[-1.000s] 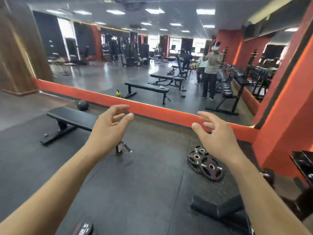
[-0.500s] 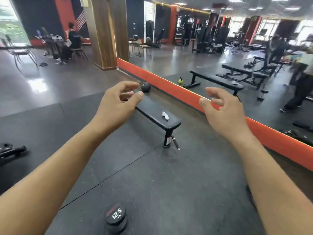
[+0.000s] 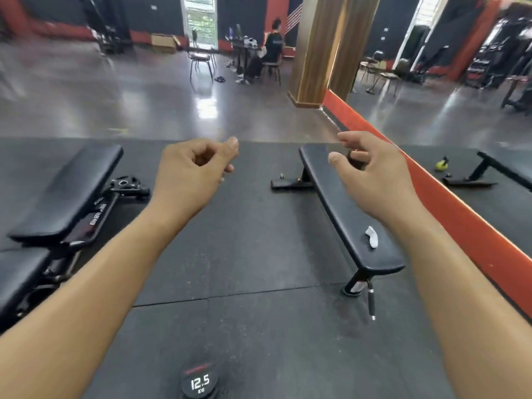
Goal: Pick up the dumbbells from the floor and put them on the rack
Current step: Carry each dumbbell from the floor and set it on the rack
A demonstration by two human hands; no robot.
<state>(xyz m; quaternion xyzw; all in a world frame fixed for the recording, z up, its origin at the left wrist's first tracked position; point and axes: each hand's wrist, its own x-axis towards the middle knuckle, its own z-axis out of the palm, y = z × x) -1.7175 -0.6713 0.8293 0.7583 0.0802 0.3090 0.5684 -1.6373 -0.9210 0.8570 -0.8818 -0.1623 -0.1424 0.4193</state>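
L hand (image 3: pixel 190 180): fingers curled in loose, thumb tip near the pointer finger, nothing in it. R hand (image 3: pixel 374 182): fingers bent a little and spread, wider open than the L, nothing in it too. Both hands are up in the air w/ bare arms held out in front.

Dumbbell (image 3: pixel 200 383) is on the black floor mat (image 3: pixel 244 254) at the very bottom, between the 2 arms, well below both hands. Its round end says 12.5 kg.

Under the R hand is a flat bench (image 3: pixel 342 214) w/ a small white thing (image 3: pixel 372 240) on its near end. By the L arm is another bench (image 3: pixel 66 191), w/ a weight plate (image 3: pixel 125 182) on the floor just past it. An orange strip (image 3: pixel 460 226) runs under the mirror on the R. Far back, a person (image 3: pixel 272 47) sits at a table near a wood post (image 3: pixel 319 47).
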